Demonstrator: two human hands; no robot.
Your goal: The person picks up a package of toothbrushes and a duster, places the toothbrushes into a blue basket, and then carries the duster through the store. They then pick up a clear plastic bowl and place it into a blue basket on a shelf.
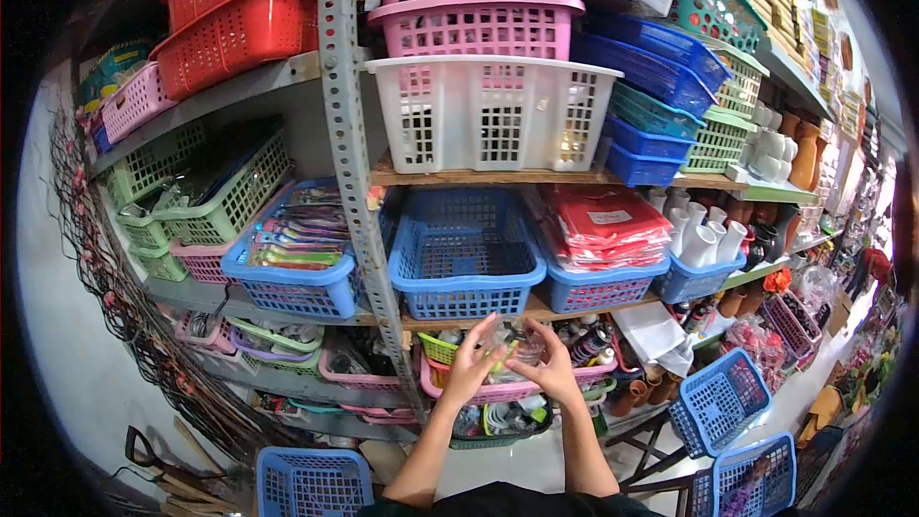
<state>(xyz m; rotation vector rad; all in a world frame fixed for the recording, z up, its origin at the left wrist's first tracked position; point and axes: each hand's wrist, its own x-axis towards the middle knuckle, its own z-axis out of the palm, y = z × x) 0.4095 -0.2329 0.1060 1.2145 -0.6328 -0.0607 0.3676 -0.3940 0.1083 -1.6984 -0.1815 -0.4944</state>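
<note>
Both hands are raised in front of the lower shelves, close together. Between them is a small clear, shiny item [509, 337] that looks like plastic; its exact kind cannot be made out. The fingers of my left hand [469, 365] curl round its left side, and my right hand [549, 366] grips its right side. Just behind the hands sits a pink basket [442, 385] of mixed small goods. An blue basket [467, 302] stands on the shelf above them, with only its dark mesh showing inside.
A perforated metal post [354, 134] rises left of the hands. Nearby are a blue basket of red packets [603, 230] and one of colourful packs [297, 239]. A white crate [493, 115] is higher up. Blue baskets [723, 402] stand at lower right, another [314, 483] at lower left.
</note>
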